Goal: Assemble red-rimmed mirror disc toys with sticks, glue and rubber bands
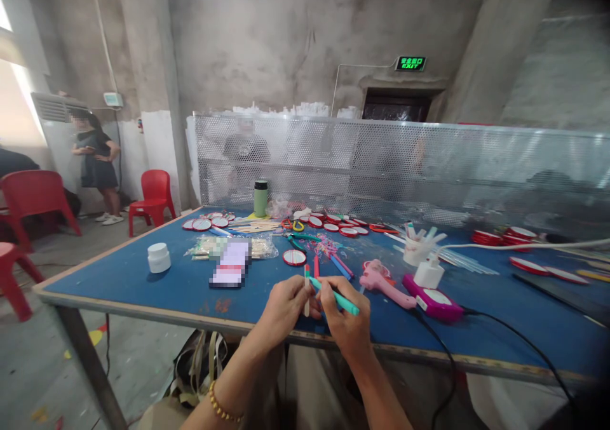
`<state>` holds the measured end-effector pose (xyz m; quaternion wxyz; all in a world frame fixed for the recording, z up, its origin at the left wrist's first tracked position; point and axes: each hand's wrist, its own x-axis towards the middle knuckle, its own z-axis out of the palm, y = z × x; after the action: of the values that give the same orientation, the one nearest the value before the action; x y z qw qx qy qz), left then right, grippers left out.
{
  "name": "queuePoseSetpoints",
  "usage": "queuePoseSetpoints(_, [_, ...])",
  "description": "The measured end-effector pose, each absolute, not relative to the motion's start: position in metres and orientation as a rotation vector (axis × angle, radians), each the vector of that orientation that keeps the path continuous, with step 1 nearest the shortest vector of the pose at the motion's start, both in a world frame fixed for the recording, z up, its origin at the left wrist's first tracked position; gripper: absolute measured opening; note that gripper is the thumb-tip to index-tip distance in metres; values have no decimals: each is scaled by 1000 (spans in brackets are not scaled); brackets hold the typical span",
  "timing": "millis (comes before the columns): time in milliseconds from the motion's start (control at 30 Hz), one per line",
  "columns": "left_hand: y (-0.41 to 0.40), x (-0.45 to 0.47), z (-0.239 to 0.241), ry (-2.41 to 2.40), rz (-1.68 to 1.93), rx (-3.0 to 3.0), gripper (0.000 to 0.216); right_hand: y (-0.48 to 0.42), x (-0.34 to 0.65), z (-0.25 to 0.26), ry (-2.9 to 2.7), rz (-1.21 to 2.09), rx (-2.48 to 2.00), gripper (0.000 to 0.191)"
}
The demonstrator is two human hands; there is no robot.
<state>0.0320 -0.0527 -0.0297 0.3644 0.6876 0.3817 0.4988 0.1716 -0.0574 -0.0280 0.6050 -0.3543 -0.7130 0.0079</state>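
Note:
My left hand [284,300] is closed on a flat wooden craft stick [307,304], held upright near the table's front edge. The stick's upper end is coloured red and green. A teal marker [340,296] is gripped in my right hand [350,315], its tip at the coloured part of the stick. Just beyond my hands lie a red marker [317,266] and a blue marker [341,267]. A round white disc with a red rim [294,257] is a little behind them.
Right of my hands lie a pink glue gun [388,286] and a purple power strip [433,300] with trailing cords. A cup of sticks [415,249] stands behind. To the left are a phone [231,263], a white jar [159,258] and a green bottle [260,199].

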Motion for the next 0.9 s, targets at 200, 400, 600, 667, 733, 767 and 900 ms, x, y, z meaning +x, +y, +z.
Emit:
queuePoseSetpoints(200, [-52, 32, -30, 977, 1293, 1766, 36, -57, 172, -29, -1664, 36, -813, 21])
queuePoseSetpoints(400, [-51, 32, -31, 970, 1299, 1782, 35, -56, 172, -29, -1660, 15, -827, 21])
queuePoseSetpoints(600, [-51, 32, -31, 974, 1299, 1776, 34, -57, 172, -28, -1670, 26, -831, 22])
queuePoseSetpoints(667, [-51, 32, -31, 965, 1294, 1769, 33, -57, 172, -28, -1655, 21, -829, 22])
queuePoseSetpoints(733, [-51, 33, -31, 959, 1291, 1763, 33, -57, 172, -28, -1646, 16, -827, 22])
queuePoseSetpoints(767, [-51, 33, -31, 957, 1291, 1761, 33, -57, 172, -28, -1648, 16, -824, 22])
queuePoseSetpoints(900, [-52, 33, -31, 977, 1299, 1766, 35, -56, 172, -29, -1661, 18, -828, 23])
